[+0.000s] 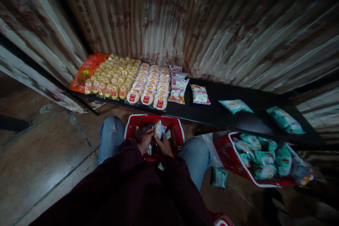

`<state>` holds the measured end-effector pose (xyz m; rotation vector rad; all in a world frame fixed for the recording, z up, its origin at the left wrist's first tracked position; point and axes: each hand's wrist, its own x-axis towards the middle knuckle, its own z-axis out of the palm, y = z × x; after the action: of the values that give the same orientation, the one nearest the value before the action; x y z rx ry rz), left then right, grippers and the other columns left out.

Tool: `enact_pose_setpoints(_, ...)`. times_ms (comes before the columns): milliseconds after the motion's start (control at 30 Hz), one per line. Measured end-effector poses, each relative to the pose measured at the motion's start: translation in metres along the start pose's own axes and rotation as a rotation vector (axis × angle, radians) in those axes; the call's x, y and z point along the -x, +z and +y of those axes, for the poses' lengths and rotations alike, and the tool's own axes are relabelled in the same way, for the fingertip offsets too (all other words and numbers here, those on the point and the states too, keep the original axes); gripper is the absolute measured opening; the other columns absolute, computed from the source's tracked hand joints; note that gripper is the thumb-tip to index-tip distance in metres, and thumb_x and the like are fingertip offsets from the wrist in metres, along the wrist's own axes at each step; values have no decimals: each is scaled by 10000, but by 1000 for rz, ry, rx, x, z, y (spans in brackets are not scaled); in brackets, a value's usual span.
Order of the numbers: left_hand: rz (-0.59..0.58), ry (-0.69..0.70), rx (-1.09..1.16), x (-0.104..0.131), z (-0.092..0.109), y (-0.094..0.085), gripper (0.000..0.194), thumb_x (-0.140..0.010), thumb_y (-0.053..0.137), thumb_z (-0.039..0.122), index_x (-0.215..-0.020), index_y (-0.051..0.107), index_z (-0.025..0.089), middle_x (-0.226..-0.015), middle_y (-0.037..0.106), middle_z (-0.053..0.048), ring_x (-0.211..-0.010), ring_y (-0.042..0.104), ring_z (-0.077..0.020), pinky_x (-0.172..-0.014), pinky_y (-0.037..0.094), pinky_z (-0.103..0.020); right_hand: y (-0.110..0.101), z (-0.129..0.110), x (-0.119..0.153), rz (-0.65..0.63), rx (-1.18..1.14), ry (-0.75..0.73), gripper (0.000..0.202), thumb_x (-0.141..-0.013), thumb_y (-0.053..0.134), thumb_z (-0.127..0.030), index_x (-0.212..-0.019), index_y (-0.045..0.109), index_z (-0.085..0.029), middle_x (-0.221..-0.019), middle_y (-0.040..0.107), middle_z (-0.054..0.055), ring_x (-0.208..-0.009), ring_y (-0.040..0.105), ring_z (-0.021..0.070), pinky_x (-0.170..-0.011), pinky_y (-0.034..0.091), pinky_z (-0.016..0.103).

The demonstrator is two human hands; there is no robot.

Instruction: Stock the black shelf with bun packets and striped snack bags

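Between my knees stands a red shopping basket (180, 132) with a white rim, holding several small packets in dim light. Above it, my left hand (146, 141) and my right hand (164, 145) grip one small white-and-blue snack packet (158, 129) from both sides, fingers closed against it. On the black shelf (212, 113) just beyond are white-and-red snack bags (200, 94), one lying flat apart from a short row (179, 90). Left of them come rows of round wrapped crackers (147, 97) and yellow wrapped cakes (113, 90).
An orange package (91, 65) lies at the shelf's left end. Two green snack bags (286, 120) rest toward its right. A second red basket (225, 152) full of green bags stands to my right, with one green bag (219, 177) on the tiled floor. A pleated curtain (169, 17) hangs behind.
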<state>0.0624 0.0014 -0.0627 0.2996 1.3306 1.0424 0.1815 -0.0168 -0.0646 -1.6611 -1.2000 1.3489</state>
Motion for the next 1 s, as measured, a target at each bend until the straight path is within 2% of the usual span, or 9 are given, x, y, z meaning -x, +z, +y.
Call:
enact_pose_setpoints(167,-30,35,-48,8,3,3,312,-638,673,75,-921,739,189,-931,741,-47,-902,658,-199,-843,486,-298,-1,-3,0,16,-74,26,534,-709,647,-568,-1130,656,-240,-1094,725,90,-1015,665,287,-905,518,419)
enact_pose_setpoints(267,-18,66,-63,9,2,4,318,-625,658,42,-895,735,189,-907,730,-39,-876,651,-188,-818,491,-280,-1,0,-1,82,-111,56,512,-667,678,-551,-1047,687,-208,-1052,731,107,-985,665,290,-877,523,415)
enact_pose_setpoints(367,-2,95,-80,9,1,4,298,-613,658,17,-843,728,192,-860,708,-24,-844,640,-172,-801,487,-262,-1,2,-1,103,-196,115,618,-653,671,-565,-1115,652,-155,-1009,735,123,-906,687,281,-821,541,408)
enact_pose_setpoints(500,7,107,-108,9,0,4,292,-609,668,-5,-820,713,192,-813,679,-15,-811,626,-160,-802,482,-266,-4,0,1,121,-399,159,725,-626,700,-543,-1234,582,-167,-998,736,107,-841,700,263,-793,548,399)
enact_pose_setpoints(700,-10,111,-156,8,-2,7,301,-603,676,-19,-831,704,176,-876,666,-35,-859,616,-161,-825,476,-266,-8,-5,5,179,-411,153,675,-635,665,-530,-1200,621,-164,-953,747,112,-826,701,281,-761,556,406)
enact_pose_setpoints(1000,-83,113,-215,14,1,6,479,-611,734,40,-1060,693,199,-959,652,-44,-872,608,-175,-813,478,-266,-11,-6,3,261,-424,117,572,-695,563,-499,-1148,646,-160,-948,754,92,-824,705,263,-712,562,357)
